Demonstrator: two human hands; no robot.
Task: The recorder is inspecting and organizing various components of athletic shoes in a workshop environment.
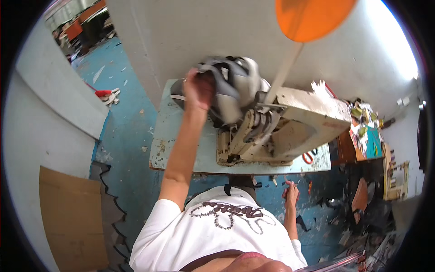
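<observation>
A heap of grey, black and white padded pieces (226,86), which look like sewn shoe parts, lies on the far left of the pale table (176,149). My left hand (198,90) reaches across the table to the heap's near left side and touches it. Motion blurs its fingers, partly lost against the dark folds. A worn cream sewing machine (312,118) stands right of the heap. Below the table's front edge, at my right side, my right hand (291,192) is closed, its fingers curled around something small that I cannot make out.
Orange-handled scissors (308,157) lie by the machine's base. An orange disc (312,18) hangs over it on a pale rod. A cluttered side table (374,143) stands right. Cardboard (72,217) leans at the left wall; scraps litter the blue floor (124,122).
</observation>
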